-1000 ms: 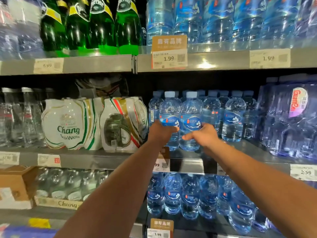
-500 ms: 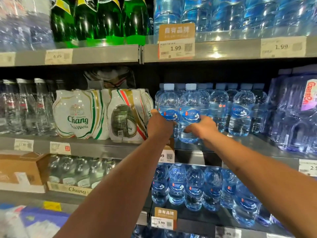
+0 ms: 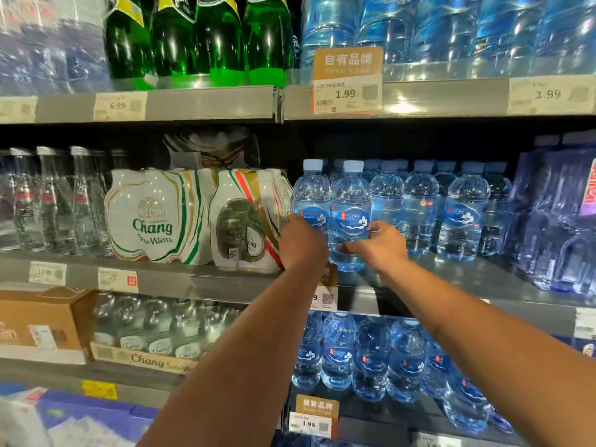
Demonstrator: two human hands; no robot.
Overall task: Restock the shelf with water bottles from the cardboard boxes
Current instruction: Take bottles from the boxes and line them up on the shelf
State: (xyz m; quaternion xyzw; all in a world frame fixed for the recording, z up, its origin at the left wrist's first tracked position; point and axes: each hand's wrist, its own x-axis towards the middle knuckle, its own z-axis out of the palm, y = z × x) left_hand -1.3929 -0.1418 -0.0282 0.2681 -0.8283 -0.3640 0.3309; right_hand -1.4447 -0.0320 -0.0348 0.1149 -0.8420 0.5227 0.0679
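- Placing step; right hand [image 3: 380,246] clamps thumb and fingers round the right bottle [image 3: 350,208] at the front of the middle shelf [image 3: 490,271]; left hand [image 3: 303,240] covers the left bottle [image 3: 311,195], fingers hidden, grip unclear.
- Both upright; long axis vertical, caps up, labels outward.
- Next, likely: release without toppling.

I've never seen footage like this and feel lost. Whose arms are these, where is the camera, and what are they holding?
No machine here: these are a person's bare arms, filmed by one wide-angle camera worn on the head, looking forward and down. The left hand grips the left bottle; the right hand grips the right bottle beside it. Both water bottles stand upright at the front of the middle shelf. Left of them sit white Chang soda water packs, green bottles stand on the shelf above, and a cardboard box rests lower left.
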